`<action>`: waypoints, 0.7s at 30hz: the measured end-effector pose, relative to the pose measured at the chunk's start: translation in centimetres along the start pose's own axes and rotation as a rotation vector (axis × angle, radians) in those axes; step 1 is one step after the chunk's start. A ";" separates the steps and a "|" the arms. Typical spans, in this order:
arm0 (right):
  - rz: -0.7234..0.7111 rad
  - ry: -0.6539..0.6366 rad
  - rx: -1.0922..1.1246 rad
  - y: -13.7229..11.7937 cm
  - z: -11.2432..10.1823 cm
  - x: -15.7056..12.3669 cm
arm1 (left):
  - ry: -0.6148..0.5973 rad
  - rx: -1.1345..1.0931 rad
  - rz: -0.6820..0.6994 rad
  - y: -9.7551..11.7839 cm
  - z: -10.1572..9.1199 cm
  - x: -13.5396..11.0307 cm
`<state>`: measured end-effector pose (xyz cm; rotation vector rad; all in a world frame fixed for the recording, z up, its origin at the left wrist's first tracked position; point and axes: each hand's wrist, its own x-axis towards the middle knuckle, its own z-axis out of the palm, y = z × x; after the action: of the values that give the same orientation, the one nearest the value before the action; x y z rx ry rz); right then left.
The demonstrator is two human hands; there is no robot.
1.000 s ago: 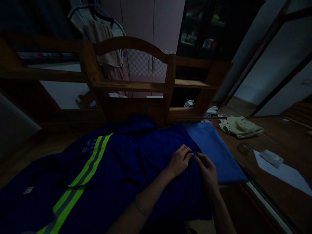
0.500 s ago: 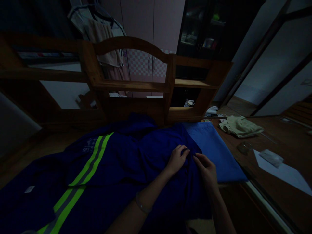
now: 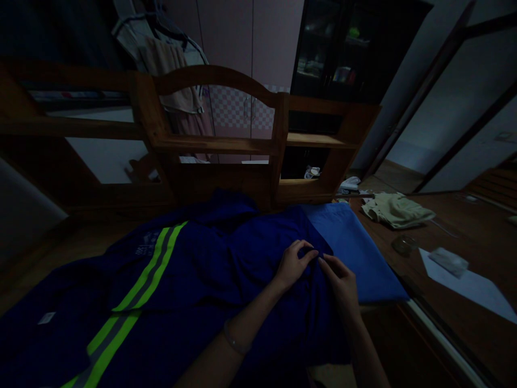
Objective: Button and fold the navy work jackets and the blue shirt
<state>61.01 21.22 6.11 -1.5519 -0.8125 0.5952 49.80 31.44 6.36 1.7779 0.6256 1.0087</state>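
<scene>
A dark blue work jacket (image 3: 210, 264) with yellow-green and grey reflective stripes lies spread across the surface before me. My left hand (image 3: 296, 263) pinches a fold of its cloth between thumb and fingers. Close beside it, my right hand (image 3: 340, 275) grips the same fold, thumb against fingertips. The fingertips of both hands almost meet. Whatever small detail of the jacket sits between them is too dark to make out. Under the jacket's right side lies a folded lighter blue cloth (image 3: 355, 253).
A wooden headboard with shelves (image 3: 218, 144) stands behind the jacket. On the brown tabletop (image 3: 448, 237) at right are a folded pale green cloth (image 3: 398, 209), a glass ashtray-like dish (image 3: 404, 244), a white sheet (image 3: 476, 293) and a clear packet (image 3: 449, 261). Clothes (image 3: 173, 70) hang behind the headboard.
My left thumb and fingers have shifted slightly right, closer to the right hand's fingertips. Both hands keep hold of the jacket's fold. The view has tilted a little.
</scene>
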 end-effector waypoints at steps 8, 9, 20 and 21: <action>0.017 0.021 -0.052 0.0 0.1 0.2 | 0.024 -0.088 -0.057 -0.4 0.0 0.0; 0.016 0.020 -0.061 0.1 0.1 0.2 | 0.039 -0.096 -0.066 -0.5 0.0 0.0; 0.008 0.083 0.017 1.3 -0.6 0.4 | 0.107 -0.150 -0.192 -2.1 0.4 0.4; 0.013 0.074 0.013 1.2 -0.6 0.3 | 0.112 -0.165 -0.191 -2.3 0.4 0.4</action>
<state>61.84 21.08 5.05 -1.5593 -0.7417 0.5485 50.42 32.45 4.34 1.4955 0.7454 1.0024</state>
